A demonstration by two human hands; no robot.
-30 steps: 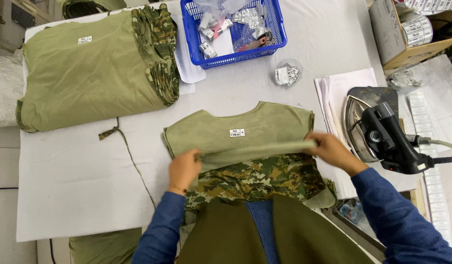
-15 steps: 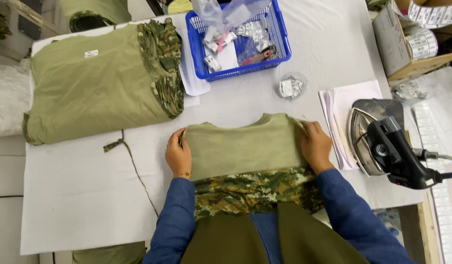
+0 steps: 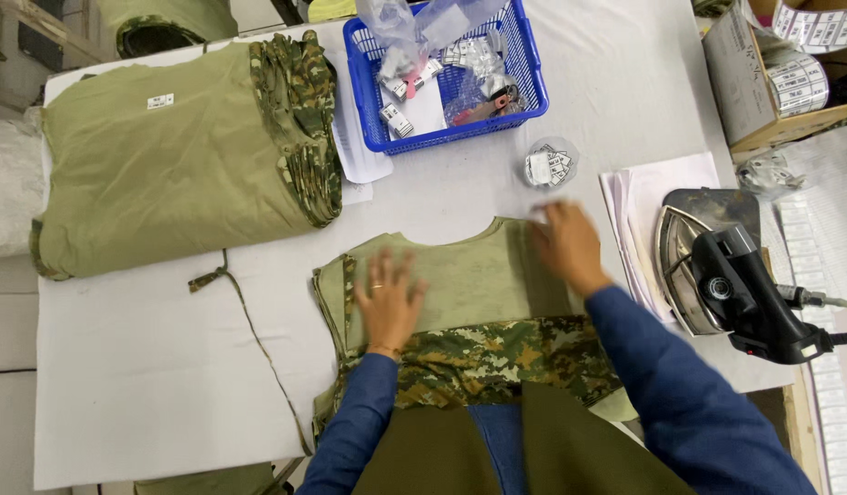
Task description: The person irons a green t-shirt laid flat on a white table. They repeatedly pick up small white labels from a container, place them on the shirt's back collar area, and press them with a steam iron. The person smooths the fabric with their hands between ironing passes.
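Observation:
An olive garment piece (image 3: 469, 275) with a camouflage band (image 3: 497, 362) lies flat on the white table (image 3: 139, 385) right in front of me. My left hand (image 3: 387, 298) rests flat on its left half, fingers spread. My right hand (image 3: 568, 243) lies open at its upper right corner, blurred by motion. A small clear bag of white tags (image 3: 550, 165) sits just beyond the right hand. Neither hand holds anything.
A stack of folded olive and camouflage garments (image 3: 185, 156) fills the table's far left. A blue basket (image 3: 446, 78) with tags and plastic bags stands at the back. An iron (image 3: 731, 280) rests at the right beside white papers (image 3: 643, 197). A cardboard box (image 3: 772, 64) with label rolls is at far right. A thin cord (image 3: 249, 325) trails across the table.
The garment's top was folded over, hiding its white label. My left hand slid onto the cloth's left half. My right hand moved up toward the upper right corner.

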